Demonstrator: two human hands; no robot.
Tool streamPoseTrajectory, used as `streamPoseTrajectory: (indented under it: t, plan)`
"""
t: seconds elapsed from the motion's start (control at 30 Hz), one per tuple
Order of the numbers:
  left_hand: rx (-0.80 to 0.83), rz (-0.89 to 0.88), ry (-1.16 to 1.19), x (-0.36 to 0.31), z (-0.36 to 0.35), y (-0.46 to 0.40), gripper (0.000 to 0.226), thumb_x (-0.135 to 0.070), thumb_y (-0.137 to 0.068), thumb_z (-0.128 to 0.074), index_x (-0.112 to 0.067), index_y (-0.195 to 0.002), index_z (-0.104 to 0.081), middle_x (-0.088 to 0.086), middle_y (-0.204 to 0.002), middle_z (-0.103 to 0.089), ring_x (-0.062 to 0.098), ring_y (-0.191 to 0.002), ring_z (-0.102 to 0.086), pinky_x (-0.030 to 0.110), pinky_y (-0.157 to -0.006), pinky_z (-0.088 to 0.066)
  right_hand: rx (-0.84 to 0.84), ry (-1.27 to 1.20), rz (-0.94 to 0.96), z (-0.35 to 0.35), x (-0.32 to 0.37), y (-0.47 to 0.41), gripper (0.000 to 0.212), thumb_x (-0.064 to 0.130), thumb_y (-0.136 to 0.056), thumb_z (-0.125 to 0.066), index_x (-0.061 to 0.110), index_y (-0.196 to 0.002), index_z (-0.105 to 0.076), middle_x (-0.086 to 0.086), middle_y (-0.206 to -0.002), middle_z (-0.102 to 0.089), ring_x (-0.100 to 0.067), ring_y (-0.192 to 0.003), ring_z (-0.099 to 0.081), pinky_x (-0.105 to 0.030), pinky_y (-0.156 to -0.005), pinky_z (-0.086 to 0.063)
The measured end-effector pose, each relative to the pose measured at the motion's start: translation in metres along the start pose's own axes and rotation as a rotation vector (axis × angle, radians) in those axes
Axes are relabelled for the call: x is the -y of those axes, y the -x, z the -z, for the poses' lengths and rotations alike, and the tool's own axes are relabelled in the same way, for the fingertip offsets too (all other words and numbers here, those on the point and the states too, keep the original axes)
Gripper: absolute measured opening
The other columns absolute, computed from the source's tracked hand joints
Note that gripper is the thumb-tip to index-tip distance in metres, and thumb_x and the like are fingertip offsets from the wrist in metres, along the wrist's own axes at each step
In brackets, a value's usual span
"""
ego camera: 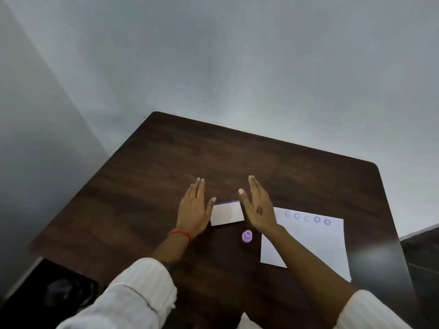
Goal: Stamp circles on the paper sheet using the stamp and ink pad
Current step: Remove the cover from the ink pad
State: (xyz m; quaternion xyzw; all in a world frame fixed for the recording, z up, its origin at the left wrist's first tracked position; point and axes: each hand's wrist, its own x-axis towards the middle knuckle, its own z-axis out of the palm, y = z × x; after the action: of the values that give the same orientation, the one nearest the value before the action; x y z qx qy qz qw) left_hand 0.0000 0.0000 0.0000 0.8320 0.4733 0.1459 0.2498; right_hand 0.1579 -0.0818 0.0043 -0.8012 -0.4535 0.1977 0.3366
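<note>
A white ink pad box (226,213) with a purple far edge lies shut on the dark wooden table (147,176). My left hand (193,210) is flat and open just left of the box. My right hand (257,206) is flat and open just right of it, palm turned inward. Neither hand holds anything. A small purple stamp (247,236) stands upright on the table, near the box's front and under my right wrist. The white paper sheet (316,243) lies to the right, with a row of several blue circles (307,218) along its far edge. My right forearm covers the sheet's near left corner.
A grey wall rises behind the table's far edge. A dark bag or chair (54,295) sits on the floor at the lower left. The table's right edge runs close past the paper.
</note>
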Motion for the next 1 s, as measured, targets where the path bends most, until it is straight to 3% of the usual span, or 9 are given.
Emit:
streamPoseTrajectory:
  t: [0.17, 0.27, 0.33, 0.57, 1.0]
  plan:
    - [0.155, 0.199, 0.102, 0.011, -0.012, 0.016, 0.061, -0.030, -0.092, -0.051, -0.015, -0.144, -0.024, 0.012, -0.149, -0.034, 0.028, -0.132, -0.039, 0.043, -0.112, -0.034, 0.173, 0.071, -0.130, -0.010, -0.015, 0.006, 0.060, 0.040, -0.093, -0.046, 0.016, -0.143, -0.024, -0.010, -0.151, -0.032, -0.026, -0.138, -0.030, -0.038, -0.112, -0.028]
    - [0.126, 0.251, 0.166, 0.008, -0.017, 0.018, 0.056, -0.025, -0.090, -0.055, -0.011, -0.140, -0.033, 0.013, -0.140, -0.043, 0.023, -0.109, -0.056, 0.040, -0.103, -0.043, 0.192, 0.104, -0.152, -0.015, -0.015, 0.007, 0.060, 0.034, -0.090, -0.053, 0.011, -0.140, -0.031, -0.014, -0.146, -0.038, -0.029, -0.129, -0.042, -0.043, -0.108, -0.039]
    - [0.111, 0.280, 0.202, 0.006, -0.019, 0.017, 0.051, -0.022, -0.089, -0.058, -0.009, -0.136, -0.041, 0.013, -0.135, -0.047, 0.017, -0.091, -0.058, 0.036, -0.097, -0.045, 0.187, 0.135, -0.152, -0.017, -0.016, 0.006, 0.058, 0.029, -0.089, -0.057, 0.008, -0.138, -0.035, -0.015, -0.140, -0.043, -0.030, -0.123, -0.048, -0.042, -0.103, -0.043]
    - [0.101, 0.336, 0.266, -0.002, -0.022, 0.014, 0.036, -0.014, -0.086, -0.060, -0.013, -0.122, -0.058, 0.015, -0.121, -0.055, 0.029, -0.104, -0.058, 0.034, -0.094, -0.045, 0.190, 0.124, -0.195, -0.023, -0.014, 0.005, 0.046, 0.023, -0.088, -0.058, 0.011, -0.132, -0.047, -0.013, -0.125, -0.051, -0.026, -0.113, -0.052, -0.032, -0.096, -0.044]
    - [0.059, 0.463, 0.340, -0.012, -0.022, 0.011, 0.037, -0.017, -0.087, -0.059, -0.011, -0.123, -0.057, 0.014, -0.128, -0.057, 0.028, -0.115, -0.055, 0.038, -0.101, -0.044, 0.111, 0.103, -0.212, -0.024, -0.009, 0.003, 0.041, 0.021, -0.084, -0.063, 0.008, -0.123, -0.056, -0.014, -0.119, -0.059, -0.027, -0.109, -0.055, -0.031, -0.091, -0.045]
